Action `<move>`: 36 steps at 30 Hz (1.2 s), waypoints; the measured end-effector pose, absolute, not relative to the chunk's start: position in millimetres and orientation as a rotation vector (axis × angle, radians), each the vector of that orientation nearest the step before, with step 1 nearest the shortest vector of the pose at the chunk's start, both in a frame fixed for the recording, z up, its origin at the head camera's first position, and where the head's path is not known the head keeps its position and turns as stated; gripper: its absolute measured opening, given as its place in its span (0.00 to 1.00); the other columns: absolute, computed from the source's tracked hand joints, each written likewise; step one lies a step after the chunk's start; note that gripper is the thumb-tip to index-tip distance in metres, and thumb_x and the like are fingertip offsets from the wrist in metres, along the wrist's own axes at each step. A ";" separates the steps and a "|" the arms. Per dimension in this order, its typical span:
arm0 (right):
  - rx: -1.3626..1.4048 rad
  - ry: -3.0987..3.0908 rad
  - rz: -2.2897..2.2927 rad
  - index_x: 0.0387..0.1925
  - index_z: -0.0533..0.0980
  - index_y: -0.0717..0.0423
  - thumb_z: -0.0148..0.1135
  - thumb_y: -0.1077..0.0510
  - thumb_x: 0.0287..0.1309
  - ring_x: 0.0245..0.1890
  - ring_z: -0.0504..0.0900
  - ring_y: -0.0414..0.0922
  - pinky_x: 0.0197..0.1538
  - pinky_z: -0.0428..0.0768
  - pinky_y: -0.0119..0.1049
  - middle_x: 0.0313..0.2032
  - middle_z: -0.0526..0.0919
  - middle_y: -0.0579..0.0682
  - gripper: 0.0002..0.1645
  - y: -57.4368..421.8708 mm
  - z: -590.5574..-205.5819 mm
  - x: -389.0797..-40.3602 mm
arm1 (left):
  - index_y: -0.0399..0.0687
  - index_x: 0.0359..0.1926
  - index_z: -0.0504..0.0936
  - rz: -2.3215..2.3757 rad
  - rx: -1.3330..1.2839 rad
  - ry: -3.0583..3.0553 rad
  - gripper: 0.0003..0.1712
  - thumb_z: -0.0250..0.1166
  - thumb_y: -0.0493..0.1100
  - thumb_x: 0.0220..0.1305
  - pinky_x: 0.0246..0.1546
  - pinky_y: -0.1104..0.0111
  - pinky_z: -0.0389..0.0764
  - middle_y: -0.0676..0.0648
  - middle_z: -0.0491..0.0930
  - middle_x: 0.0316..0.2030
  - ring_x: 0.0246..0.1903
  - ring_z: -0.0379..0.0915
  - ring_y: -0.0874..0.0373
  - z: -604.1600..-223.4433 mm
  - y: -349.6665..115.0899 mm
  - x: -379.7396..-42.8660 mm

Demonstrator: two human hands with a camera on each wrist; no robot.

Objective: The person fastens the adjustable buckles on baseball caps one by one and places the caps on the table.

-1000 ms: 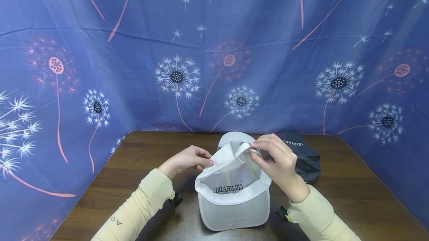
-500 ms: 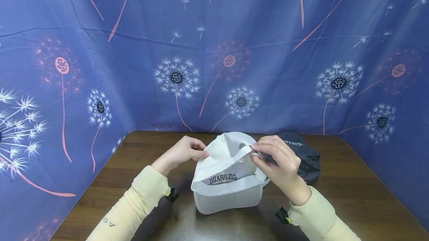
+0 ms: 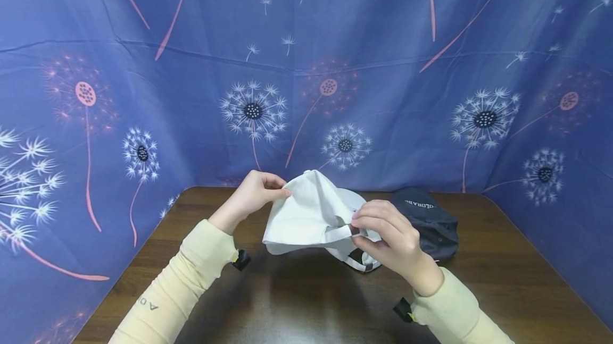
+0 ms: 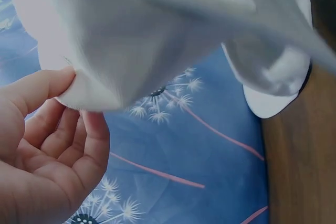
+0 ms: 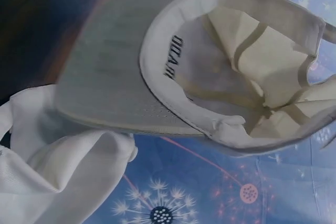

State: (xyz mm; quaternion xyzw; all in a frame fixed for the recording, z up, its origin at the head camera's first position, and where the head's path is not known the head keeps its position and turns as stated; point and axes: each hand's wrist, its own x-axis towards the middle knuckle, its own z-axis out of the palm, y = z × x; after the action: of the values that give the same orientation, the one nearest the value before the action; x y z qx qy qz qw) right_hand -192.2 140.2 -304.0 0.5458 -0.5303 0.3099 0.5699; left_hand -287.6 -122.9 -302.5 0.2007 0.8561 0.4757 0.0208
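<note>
A white baseball cap is held up above the table between both hands. My left hand pinches the cloth of its crown between thumb and fingers, as the left wrist view also shows at the cap's crown. My right hand pinches the back strap near its end. From the right wrist, the inside of the cap with dark lettering and its grey-looking brim face the camera. Behind the held cap lies a second white cap, partly hidden by it and by my right hand.
To the right on the brown wooden table lies a dark cap with white lettering, partly behind my right hand. A blue cloth with dandelion prints hangs close behind the table and along both sides.
The held cap has risen and tipped, so its crown faces up and its inside no longer shows from the head. My left hand has moved up and left; the right hand keeps the strap.
</note>
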 end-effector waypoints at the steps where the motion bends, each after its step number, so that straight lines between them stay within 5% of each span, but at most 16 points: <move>1: 1.300 -1.261 0.718 0.24 0.77 0.70 0.63 0.64 0.55 0.29 0.77 0.52 0.40 0.77 0.37 0.25 0.80 0.61 0.10 140.9 -304.3 -192.2 | 0.44 0.35 0.86 1.474 0.629 2.670 0.10 0.70 0.44 0.54 0.36 0.67 0.79 0.48 0.85 0.32 0.34 0.79 0.59 -300.6 -122.8 -288.5; 12: 1.461 -1.327 0.604 0.26 0.78 0.67 0.69 0.51 0.52 0.29 0.77 0.50 0.39 0.77 0.40 0.26 0.80 0.57 0.20 148.7 -310.0 -196.4 | 0.45 0.38 0.87 1.453 0.695 2.782 0.10 0.69 0.44 0.56 0.41 0.64 0.80 0.47 0.86 0.35 0.39 0.82 0.57 -285.5 -121.5 -292.3; 20: 1.110 -1.697 0.719 0.37 0.80 0.62 0.62 0.53 0.59 0.38 0.79 0.48 0.50 0.75 0.30 0.36 0.82 0.53 0.14 154.5 -331.2 -215.0 | 0.42 0.37 0.87 1.433 0.826 2.860 0.08 0.66 0.37 0.56 0.38 0.67 0.81 0.44 0.86 0.34 0.37 0.83 0.56 -285.3 -124.9 -292.6; 25: 0.947 -2.014 0.797 0.43 0.79 0.57 0.71 0.53 0.49 0.44 0.80 0.44 0.50 0.74 0.26 0.42 0.82 0.49 0.20 147.1 -345.6 -223.3 | 0.43 0.35 0.88 1.394 0.870 2.887 0.07 0.66 0.37 0.56 0.36 0.67 0.81 0.46 0.86 0.32 0.34 0.83 0.57 -286.3 -126.0 -292.1; 29: 0.875 -2.109 0.823 0.42 0.79 0.57 0.75 0.56 0.42 0.38 0.81 0.41 0.41 0.79 0.30 0.40 0.83 0.49 0.23 135.1 -352.0 -229.3 | 0.43 0.35 0.88 1.392 0.862 2.879 0.06 0.66 0.38 0.56 0.38 0.66 0.81 0.46 0.86 0.32 0.34 0.83 0.57 -288.0 -126.5 -293.5; 36: 0.826 -2.143 0.895 0.31 0.82 0.54 0.72 0.59 0.47 0.25 0.81 0.37 0.30 0.80 0.29 0.26 0.83 0.43 0.08 124.6 -351.7 -243.6 | 0.45 0.35 0.88 1.377 0.839 2.854 0.06 0.67 0.39 0.56 0.39 0.65 0.81 0.47 0.86 0.32 0.35 0.83 0.58 -288.3 -133.0 -293.8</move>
State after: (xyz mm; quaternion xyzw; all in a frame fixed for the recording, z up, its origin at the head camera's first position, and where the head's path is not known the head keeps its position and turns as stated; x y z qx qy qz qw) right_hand -243.6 124.6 -351.7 0.3160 -0.8201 0.3424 0.3322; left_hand -293.8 -133.0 -288.3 0.2553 0.8687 0.4190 -0.0683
